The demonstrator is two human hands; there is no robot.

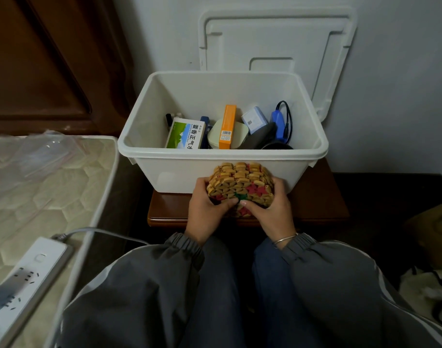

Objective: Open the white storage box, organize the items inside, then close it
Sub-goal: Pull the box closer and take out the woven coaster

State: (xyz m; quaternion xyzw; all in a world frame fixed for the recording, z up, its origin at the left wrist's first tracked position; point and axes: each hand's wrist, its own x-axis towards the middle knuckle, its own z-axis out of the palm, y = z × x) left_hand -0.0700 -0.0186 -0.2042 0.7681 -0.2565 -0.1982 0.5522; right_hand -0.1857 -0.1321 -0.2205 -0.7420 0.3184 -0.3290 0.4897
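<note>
Both left hand [209,211] and right hand [274,209] clutch a beaded pouch [240,183] — underside hidden.

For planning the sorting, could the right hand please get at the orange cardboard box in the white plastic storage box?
Probably, once freed: the right hand and left hand both grip a woven wooden-bead pouch. The white plastic storage box is open and nothing covers the orange cardboard box.

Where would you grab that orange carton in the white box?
Probably by its two long sides, near the middle, reaching down from above. The orange carton lies topmost in the white storage box, long sides exposed, and the box walls block any sideways approach.
</note>
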